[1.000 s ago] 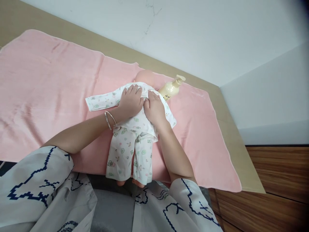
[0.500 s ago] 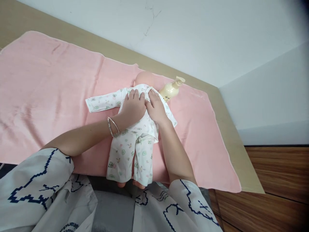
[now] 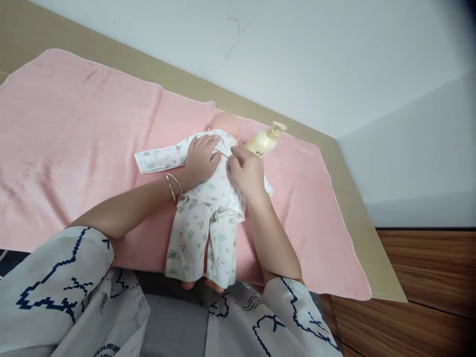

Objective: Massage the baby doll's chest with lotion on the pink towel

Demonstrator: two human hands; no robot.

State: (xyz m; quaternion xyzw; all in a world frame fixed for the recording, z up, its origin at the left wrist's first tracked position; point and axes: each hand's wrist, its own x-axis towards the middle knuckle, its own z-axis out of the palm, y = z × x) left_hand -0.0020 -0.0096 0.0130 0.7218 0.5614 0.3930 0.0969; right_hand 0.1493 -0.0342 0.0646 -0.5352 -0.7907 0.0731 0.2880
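Observation:
A baby doll with a bald head lies with its head away from me and its feet toward me. It wears a white printed baby top and matching trousers. My left hand rests flat on the top's chest area, fingers stretched out. At the top's upper right, near the neckline, my right hand has its thumb and forefinger pinched on the fabric. One sleeve stretches out to the left; the other is partly hidden behind my right hand. The doll's feet poke out of the trouser legs.
A cream pump bottle lies tilted beside the doll's head, right of it. Under everything is a pink blanket on a wooden table. A white wall borders the far side.
My right hand has gone from lying flat on the top to pinching its fabric near the neckline. My left hand has shifted slightly left, and the two hands are further apart.

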